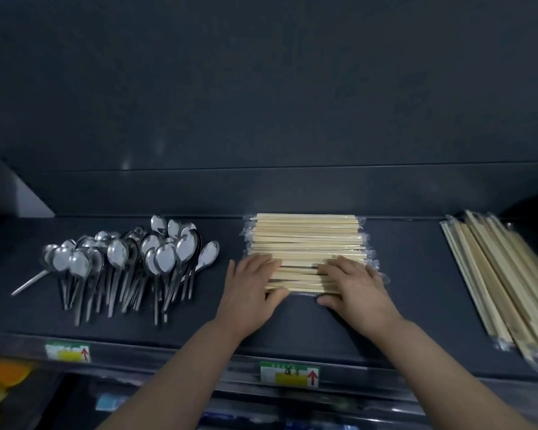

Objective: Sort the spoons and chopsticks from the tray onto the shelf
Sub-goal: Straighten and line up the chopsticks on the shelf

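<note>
Head view: chopstick stack (305,237) beneath left grip (249,288) and right grip (356,287)

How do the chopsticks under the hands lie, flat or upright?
Flat: the chopsticks lie sideways, stacked on the shelf, left hand and right hand on top.

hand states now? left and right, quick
Left hand: open, fingers flat on the middle chopstick stack, thumb at its near edge.
Right hand: open, fingers flat on the same stack, holding nothing.
</note>
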Tool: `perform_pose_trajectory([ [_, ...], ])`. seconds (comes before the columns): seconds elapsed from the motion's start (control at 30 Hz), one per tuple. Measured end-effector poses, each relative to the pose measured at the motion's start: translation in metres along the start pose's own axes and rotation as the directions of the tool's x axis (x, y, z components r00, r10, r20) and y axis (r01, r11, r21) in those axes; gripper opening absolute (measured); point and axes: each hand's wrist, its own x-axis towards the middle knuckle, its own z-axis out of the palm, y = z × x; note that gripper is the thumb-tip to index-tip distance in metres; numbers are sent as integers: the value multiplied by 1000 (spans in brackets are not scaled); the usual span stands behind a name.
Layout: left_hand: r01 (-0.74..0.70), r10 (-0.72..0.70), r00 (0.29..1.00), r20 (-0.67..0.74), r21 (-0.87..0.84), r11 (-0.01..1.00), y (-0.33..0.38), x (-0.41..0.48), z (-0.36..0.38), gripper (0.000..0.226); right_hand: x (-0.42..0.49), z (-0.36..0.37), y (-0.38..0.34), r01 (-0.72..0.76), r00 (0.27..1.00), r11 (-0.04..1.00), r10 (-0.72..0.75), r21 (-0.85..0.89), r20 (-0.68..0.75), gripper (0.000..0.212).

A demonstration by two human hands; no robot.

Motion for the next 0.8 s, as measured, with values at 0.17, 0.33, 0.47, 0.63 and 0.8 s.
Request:
perform_pose_trajectory([
  [0.17,-73,62,994,87,127,989,4,-3,13,52,-11,18,-1,-47,999,996,45,-71,-21,59],
  [0.33,-44,41,999,19,144,989,6,2,17,66,-2,21,-4,-126,987,987,115,-97,-114,67],
  [0.47,-72,65,997,53,144,987,6,-3,22,52,-7,29,-3,-116,991,990,110,-77,-79,54],
  [0.63,-123,126,992,-25,106,987,-3,-2,30,50,-8,32,-4,-95,991,991,84,-99,-106,53],
  [0.8,-79,77,997,27,94,992,1,12,30,70,0,29,-2,-105,990,991,96,-82,-100,54],
])
